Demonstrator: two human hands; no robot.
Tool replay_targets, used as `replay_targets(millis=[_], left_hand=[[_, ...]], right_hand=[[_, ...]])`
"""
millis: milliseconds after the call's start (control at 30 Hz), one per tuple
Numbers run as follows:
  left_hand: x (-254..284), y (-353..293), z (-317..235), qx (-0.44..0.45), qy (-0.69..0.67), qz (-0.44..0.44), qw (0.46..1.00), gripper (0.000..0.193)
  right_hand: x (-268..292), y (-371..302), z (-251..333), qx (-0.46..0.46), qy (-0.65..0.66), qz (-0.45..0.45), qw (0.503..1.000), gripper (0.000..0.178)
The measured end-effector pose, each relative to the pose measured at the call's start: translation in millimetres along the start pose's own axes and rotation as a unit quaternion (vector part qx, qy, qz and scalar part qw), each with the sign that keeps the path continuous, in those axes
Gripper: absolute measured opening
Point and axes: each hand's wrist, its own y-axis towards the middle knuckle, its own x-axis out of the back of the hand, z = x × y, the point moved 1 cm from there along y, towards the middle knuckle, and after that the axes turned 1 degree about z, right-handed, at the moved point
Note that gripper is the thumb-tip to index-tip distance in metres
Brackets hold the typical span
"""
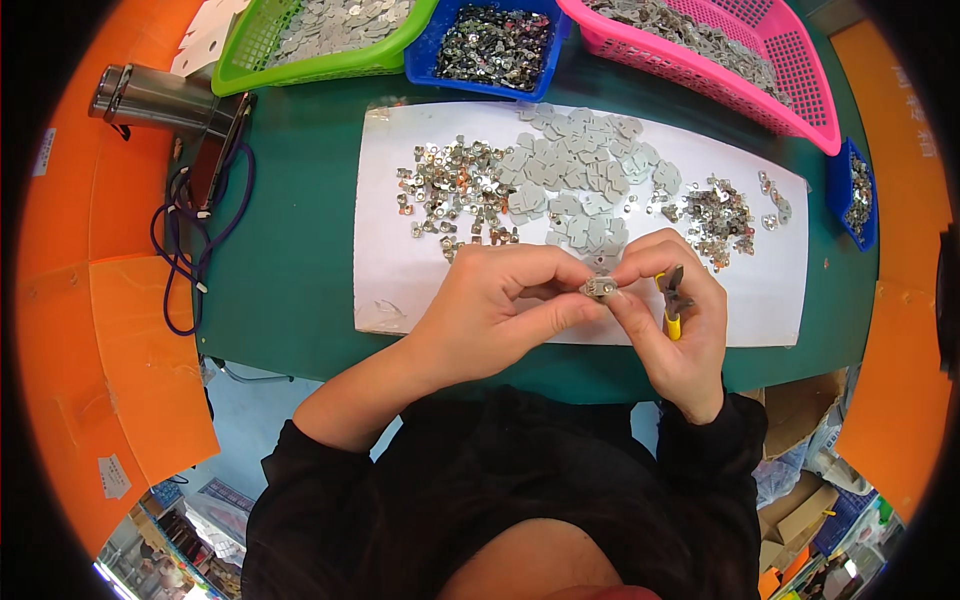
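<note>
Two hands (485,305), one tool (673,325), two blue trays (480,88), two baskets (700,84)

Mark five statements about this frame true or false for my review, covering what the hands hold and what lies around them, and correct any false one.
1. The left hand and right hand both touch a small silvery metal part. True.
2. A yellow-handled dark metal tool is in the left hand. False: the tool is in the right hand.
3. A pink perforated plastic basket is farther right than the green perforated plastic basket. True.
4. The flat grey plates form one neat column. False: the plates lie in a loose, overlapping spread on the white rectangular board.
5. A silvery cylindrical metal flask is at the right. False: the flask is at the left.
</note>
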Motion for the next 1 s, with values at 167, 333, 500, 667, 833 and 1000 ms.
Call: replay_targets(millis=[167,333,500,667,833,1000], left_hand=[[-1,-3,-2,0.010,0.032,-0.024,0.999,0.007],[12,-4,-15,-0.112,0.254,-0.019,0.961,0.009],[13,-3,-11,-0.201,0.316,-0.015,0.927,0.013],[11,-5,-10,-0.212,0.330,-0.040,0.919,0.014],[10,-5,-8,-0.203,0.321,-0.049,0.924,0.014],[11,-6,-8,-0.189,0.326,-0.054,0.925,0.013]], right_hand=[[3,-1,2,-0.004,-0.023,0.010,1.000,0.017],[30,0,12,-0.009,-0.161,0.122,0.979,0.027],[35,2,18,0.031,-0.268,0.167,0.948,0.025],[34,2,21,-0.017,-0.262,0.179,0.948,0.025],[30,0,14,0.005,-0.246,0.153,0.957,0.021],[28,-1,12,-0.020,-0.238,0.142,0.961,0.021]])
